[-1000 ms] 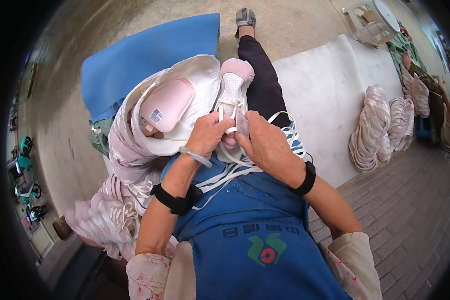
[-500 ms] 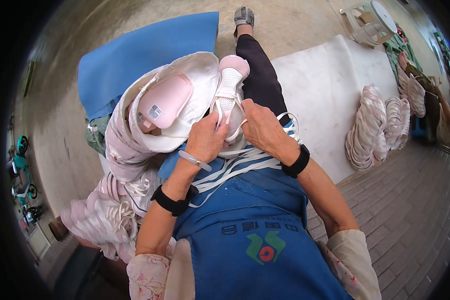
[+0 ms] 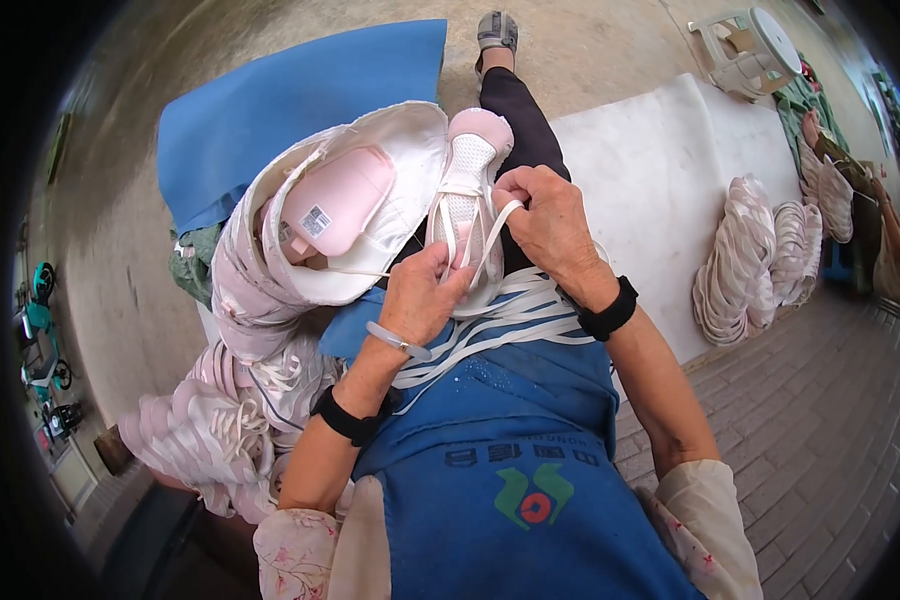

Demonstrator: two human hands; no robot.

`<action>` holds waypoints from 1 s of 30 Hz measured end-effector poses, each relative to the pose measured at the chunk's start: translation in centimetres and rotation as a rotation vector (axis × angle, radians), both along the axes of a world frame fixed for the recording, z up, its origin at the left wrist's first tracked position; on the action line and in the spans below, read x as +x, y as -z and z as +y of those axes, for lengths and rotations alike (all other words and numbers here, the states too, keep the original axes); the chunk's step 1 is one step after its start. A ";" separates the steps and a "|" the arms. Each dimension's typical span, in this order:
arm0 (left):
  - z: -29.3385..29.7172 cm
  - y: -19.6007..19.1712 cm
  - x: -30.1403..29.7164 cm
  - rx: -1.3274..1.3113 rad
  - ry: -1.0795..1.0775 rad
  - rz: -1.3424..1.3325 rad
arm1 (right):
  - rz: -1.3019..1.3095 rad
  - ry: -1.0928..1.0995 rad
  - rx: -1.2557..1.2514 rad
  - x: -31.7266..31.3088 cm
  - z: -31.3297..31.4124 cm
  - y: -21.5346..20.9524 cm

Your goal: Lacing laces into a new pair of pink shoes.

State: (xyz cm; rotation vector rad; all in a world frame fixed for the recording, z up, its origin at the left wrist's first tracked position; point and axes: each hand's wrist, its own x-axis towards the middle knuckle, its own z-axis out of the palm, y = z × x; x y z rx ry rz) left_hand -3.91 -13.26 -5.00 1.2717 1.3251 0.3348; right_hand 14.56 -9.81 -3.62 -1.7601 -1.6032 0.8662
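A pink and white shoe upper lies over my lap, toe pointing away, white lace crossing its mesh front. My right hand is closed in a pinch on the white shoelace, holding it up beside the upper's right edge. Lower down, my left hand has its fingers closed at the upper's opening, where lace strands run to the fingertips; its exact grip is partly hidden. Several loose white laces spread over my blue apron.
To the left, a curled stack of uppers holds a pink padded piece. More laced uppers pile below it. A blue sheet lies beyond. On the right, bundled uppers rest on a white sheet, near a plastic stool.
My right hand has moved up and right, drawing the lace into a wider curve. The left hand has shifted slightly down and right, staying at the upper's opening.
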 end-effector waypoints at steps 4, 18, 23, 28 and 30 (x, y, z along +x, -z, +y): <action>0.2 -0.6 -0.2 0.140 0.061 0.131 | -0.132 -0.106 0.047 -0.3 -0.1 1.0; -0.4 -2.8 -0.6 0.140 -0.003 0.015 | -0.206 -0.098 0.048 -0.8 0.5 0.4; -0.7 -3.0 -0.4 0.180 0.077 0.089 | -0.328 -0.104 0.016 -1.7 0.8 0.2; -0.8 -3.0 -0.1 0.172 0.088 0.088 | -0.358 -0.131 0.037 -2.1 1.2 0.1; -0.7 -2.8 0.0 0.140 0.099 0.107 | -0.383 -0.125 0.045 -2.0 1.3 0.5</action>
